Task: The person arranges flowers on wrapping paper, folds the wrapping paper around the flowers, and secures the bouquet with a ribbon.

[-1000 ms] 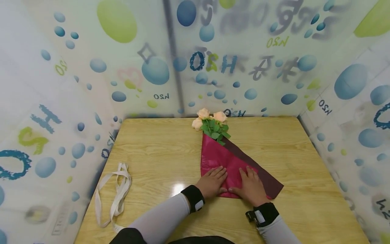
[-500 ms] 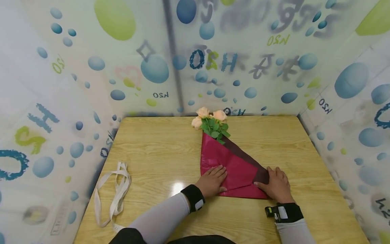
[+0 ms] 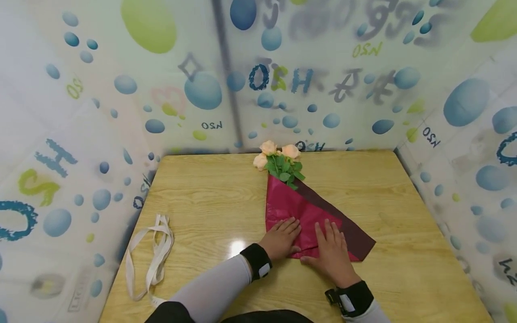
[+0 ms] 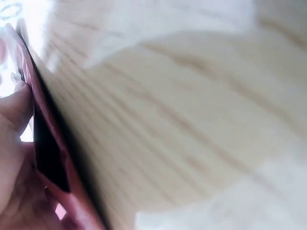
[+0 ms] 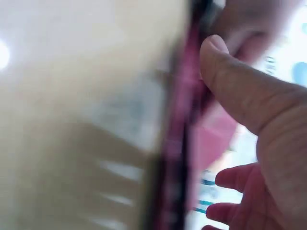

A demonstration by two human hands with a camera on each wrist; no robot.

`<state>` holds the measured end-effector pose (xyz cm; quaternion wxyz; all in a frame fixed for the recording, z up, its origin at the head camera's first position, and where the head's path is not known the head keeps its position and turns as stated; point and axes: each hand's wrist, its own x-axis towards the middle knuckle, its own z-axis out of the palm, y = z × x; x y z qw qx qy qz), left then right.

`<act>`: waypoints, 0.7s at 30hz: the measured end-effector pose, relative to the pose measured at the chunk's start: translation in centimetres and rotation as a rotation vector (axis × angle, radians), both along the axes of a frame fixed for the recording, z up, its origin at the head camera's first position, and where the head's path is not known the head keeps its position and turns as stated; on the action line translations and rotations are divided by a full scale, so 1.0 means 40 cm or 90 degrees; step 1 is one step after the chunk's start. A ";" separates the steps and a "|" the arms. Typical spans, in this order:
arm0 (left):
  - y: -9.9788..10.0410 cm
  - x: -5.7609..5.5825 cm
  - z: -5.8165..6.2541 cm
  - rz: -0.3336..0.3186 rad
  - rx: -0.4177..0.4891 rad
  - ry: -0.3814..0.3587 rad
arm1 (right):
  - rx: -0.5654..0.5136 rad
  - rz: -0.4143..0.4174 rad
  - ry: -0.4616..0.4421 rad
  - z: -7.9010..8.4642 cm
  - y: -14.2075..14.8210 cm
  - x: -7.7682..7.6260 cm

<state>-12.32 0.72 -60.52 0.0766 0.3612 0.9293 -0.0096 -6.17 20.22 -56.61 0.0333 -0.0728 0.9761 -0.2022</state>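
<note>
Peach roses with green leaves stick out of the top of crimson wrapping paper, which lies folded over their stems. The paper's dark maroon part spreads to the right. My left hand lies on the lower left of the crimson layer, fingers extended. On its lower right rests my right hand, fingers straight and thumb spread near the bottom edge. In the left wrist view, layered paper edges stand slightly apart beside the thumb. The right wrist view shows the right thumb by the blurred paper edge.
A loose white ribbon lies in loops at the left of the wooden table. Printed sheet walls enclose the table at the back and both sides.
My right hand went right to the maroon part's corner, then came back left onto the crimson layer. The maroon corner shows again. My left hand stays in place.
</note>
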 end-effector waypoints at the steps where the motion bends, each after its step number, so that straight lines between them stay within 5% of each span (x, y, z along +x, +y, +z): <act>1: 0.002 0.000 0.002 0.002 0.001 -0.005 | -0.001 -0.002 -0.020 -0.012 0.001 0.003; 6: 0.010 0.004 -0.005 0.003 0.006 -0.011 | -0.019 -0.036 -0.085 -0.049 0.033 0.015; 15: 0.010 0.005 0.004 0.003 0.017 -0.014 | -0.042 -0.073 -0.142 -0.044 0.122 0.022; 21: 0.003 0.003 0.010 0.011 0.013 -0.013 | -0.057 -0.119 -0.127 -0.035 0.073 0.009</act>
